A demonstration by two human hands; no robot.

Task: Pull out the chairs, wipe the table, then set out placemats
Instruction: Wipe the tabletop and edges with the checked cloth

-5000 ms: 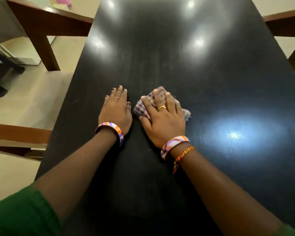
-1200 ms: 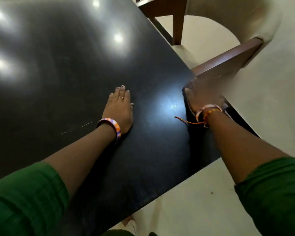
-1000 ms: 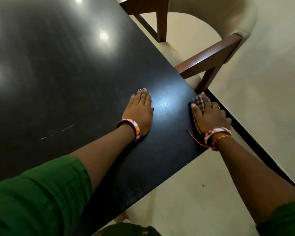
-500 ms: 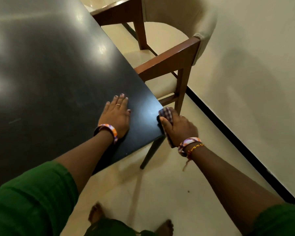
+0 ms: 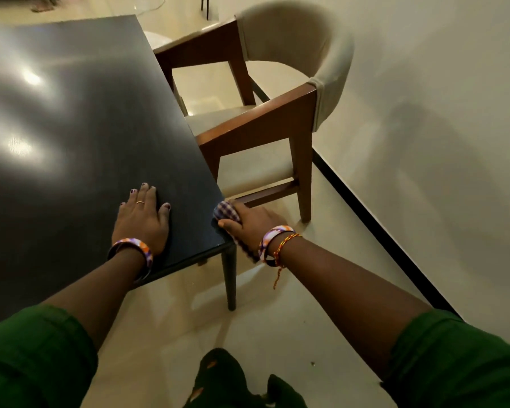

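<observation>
Checked cloth (image 5: pixel 227 214) in right hand (image 5: pixel 252 223) wraps table (image 5: pixel 71 128) corner edge.

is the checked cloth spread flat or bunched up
Bunched up. The checked cloth sits as a small wad under the right hand, which grips it against the dark table's corner edge.

I count one dark table (image 5: pixel 71 128), one wooden chair (image 5: pixel 265 119) with a cream back at upper right, one checked cloth (image 5: pixel 226 212), two bangles, one per wrist, and one gold ring (image 5: pixel 140 202) on my left hand (image 5: pixel 142 219).
</observation>
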